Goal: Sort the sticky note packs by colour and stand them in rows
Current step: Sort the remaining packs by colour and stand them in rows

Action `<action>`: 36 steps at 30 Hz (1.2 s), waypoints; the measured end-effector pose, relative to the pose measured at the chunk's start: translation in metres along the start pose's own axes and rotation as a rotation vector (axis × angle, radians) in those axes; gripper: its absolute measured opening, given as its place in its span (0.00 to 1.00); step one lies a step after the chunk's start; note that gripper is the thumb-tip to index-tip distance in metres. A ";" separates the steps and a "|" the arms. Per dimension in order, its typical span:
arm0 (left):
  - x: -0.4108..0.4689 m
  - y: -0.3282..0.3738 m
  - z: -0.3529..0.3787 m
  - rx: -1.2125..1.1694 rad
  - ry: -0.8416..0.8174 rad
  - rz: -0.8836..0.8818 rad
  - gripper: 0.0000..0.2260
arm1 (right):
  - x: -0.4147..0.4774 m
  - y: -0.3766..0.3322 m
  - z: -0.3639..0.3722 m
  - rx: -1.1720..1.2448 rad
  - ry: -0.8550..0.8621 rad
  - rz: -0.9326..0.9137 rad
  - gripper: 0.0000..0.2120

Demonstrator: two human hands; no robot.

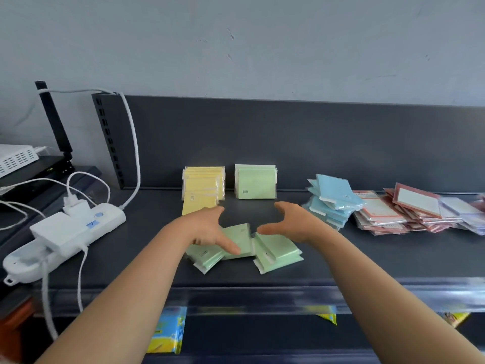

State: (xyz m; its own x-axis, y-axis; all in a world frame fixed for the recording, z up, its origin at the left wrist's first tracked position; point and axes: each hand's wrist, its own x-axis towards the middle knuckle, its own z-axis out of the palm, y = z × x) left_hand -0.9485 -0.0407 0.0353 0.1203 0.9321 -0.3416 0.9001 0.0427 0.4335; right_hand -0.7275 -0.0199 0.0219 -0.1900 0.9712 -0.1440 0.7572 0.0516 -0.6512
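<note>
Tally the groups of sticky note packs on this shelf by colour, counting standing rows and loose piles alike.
Yellow: 1, the yellow row
Green: 2, the green row and the green pile
Blue: 1, the blue pile
Red-edged, pale packs mixed in: 1, the red-edged heap
Total: 5

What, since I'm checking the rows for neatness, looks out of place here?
The yellow row is ragged: its front packs sit lower and the foremost seems to slide out onto the shelf. Also, loose green packs lie scattered flat near the shelf's front edge, while the green row stands square.
</note>
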 end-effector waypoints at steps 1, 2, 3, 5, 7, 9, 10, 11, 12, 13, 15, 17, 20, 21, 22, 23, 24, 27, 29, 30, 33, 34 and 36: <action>-0.004 -0.003 0.003 0.067 0.008 -0.024 0.54 | -0.007 0.001 0.002 -0.025 -0.043 0.021 0.50; -0.008 -0.005 0.007 0.112 0.031 -0.040 0.52 | -0.012 0.003 0.005 -0.067 -0.080 0.043 0.52; -0.011 -0.007 0.011 0.130 0.062 -0.042 0.48 | -0.016 0.005 0.008 -0.113 -0.100 0.053 0.52; -0.017 -0.011 0.015 0.103 0.124 -0.033 0.41 | -0.022 0.010 0.014 -0.110 -0.079 0.065 0.47; -0.022 -0.014 0.017 0.032 0.166 -0.027 0.38 | -0.026 0.014 0.015 0.012 0.004 0.083 0.41; -0.026 -0.017 0.017 -0.045 0.210 -0.027 0.36 | -0.032 0.015 0.014 0.091 0.078 0.096 0.37; -0.028 -0.017 0.017 -0.067 0.233 -0.025 0.36 | -0.035 0.016 0.014 0.105 0.113 0.097 0.35; -0.030 -0.018 0.018 -0.074 0.254 -0.019 0.36 | -0.037 0.017 0.014 0.103 0.147 0.102 0.34; -0.031 -0.019 0.018 -0.072 0.272 -0.011 0.36 | -0.039 0.018 0.014 0.088 0.174 0.119 0.33; -0.032 -0.020 0.018 -0.072 0.286 -0.001 0.36 | -0.042 0.018 0.013 0.054 0.190 0.144 0.31; -0.033 -0.021 0.020 -0.087 0.284 0.019 0.39 | -0.045 0.021 0.012 -0.054 0.192 0.202 0.26; -0.033 -0.021 0.023 -0.103 0.253 0.036 0.41 | -0.048 0.024 0.011 -0.156 0.198 0.235 0.23; -0.033 -0.019 0.025 -0.106 0.236 0.050 0.38 | -0.055 0.023 0.008 -0.197 0.219 0.046 0.27; -0.033 -0.017 0.025 -0.101 0.231 0.051 0.37 | -0.057 0.020 0.007 -0.186 0.188 -0.032 0.29; -0.033 -0.016 0.025 -0.094 0.225 0.053 0.38 | -0.058 0.018 0.007 -0.165 0.129 -0.070 0.31; -0.033 -0.015 0.025 -0.088 0.216 0.052 0.38 | -0.058 0.016 0.006 -0.151 0.057 -0.072 0.33; -0.034 -0.014 0.025 -0.083 0.208 0.052 0.38 | -0.056 0.015 0.007 -0.158 -0.011 -0.050 0.35; -0.036 -0.017 0.024 -0.071 0.196 0.039 0.37 | -0.051 0.013 0.009 -0.299 -0.144 -0.004 0.39; -0.039 -0.020 0.023 -0.087 0.210 0.031 0.36 | -0.051 0.010 0.010 -0.345 -0.168 -0.023 0.39; -0.040 -0.021 0.023 -0.103 0.229 0.027 0.35 | -0.050 0.009 0.009 -0.353 -0.165 -0.040 0.40; -0.044 -0.024 0.024 -0.150 0.300 0.018 0.38 | -0.048 0.005 0.009 -0.404 -0.167 -0.023 0.45; -0.046 -0.024 0.024 -0.167 0.326 0.016 0.42 | -0.047 0.004 0.009 -0.418 -0.167 -0.002 0.46; -0.050 -0.022 0.024 -0.203 0.371 0.015 0.48 | -0.047 0.002 0.009 -0.412 -0.154 0.025 0.45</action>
State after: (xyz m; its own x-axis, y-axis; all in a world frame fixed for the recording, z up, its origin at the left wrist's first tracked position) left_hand -0.9643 -0.0970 0.0231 -0.0595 0.9979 -0.0263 0.7944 0.0633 0.6040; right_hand -0.7224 -0.0671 0.0202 -0.2361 0.9288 -0.2856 0.9428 0.1478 -0.2988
